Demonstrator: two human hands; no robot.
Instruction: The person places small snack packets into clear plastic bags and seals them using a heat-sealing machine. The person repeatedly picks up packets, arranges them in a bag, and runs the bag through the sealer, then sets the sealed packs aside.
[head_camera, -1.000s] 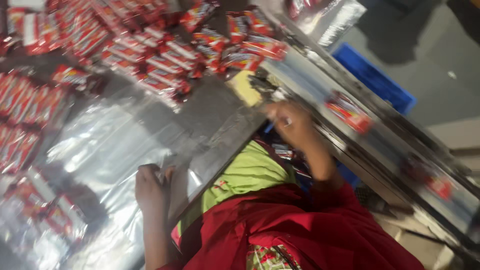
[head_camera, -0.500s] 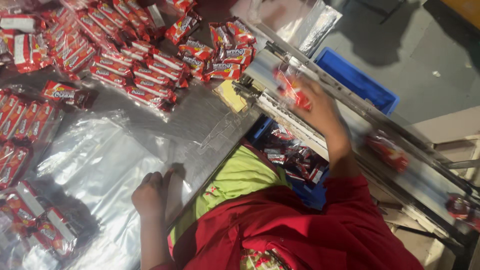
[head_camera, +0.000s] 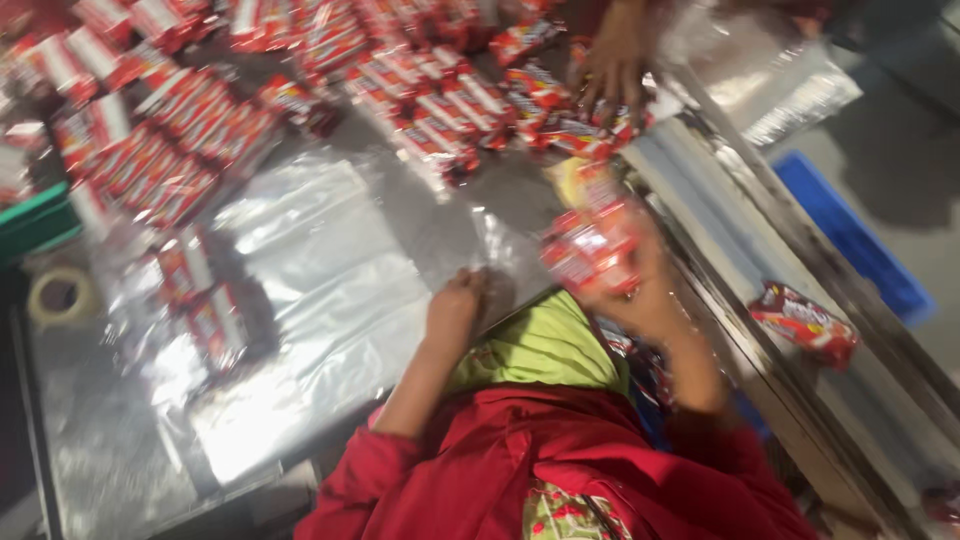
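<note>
Right hand (head_camera: 640, 290) up over the table edge, I can see it clutching a blurred red foil snack packet (head_camera: 590, 250); its long axis looks tilted, upper right to lower left, though motion blur hides which end leads. Left hand (head_camera: 455, 310) is curled into a loose fist, resting on the clear plastic sheet (head_camera: 300, 270) spread across the grey metal table (head_camera: 110, 450). Another person's hand (head_camera: 610, 65) presses on the heap of red packets (head_camera: 440, 90) at the far side. One red packet (head_camera: 805, 322) lies alone on the steel conveyor (head_camera: 740, 260), near me
</note>
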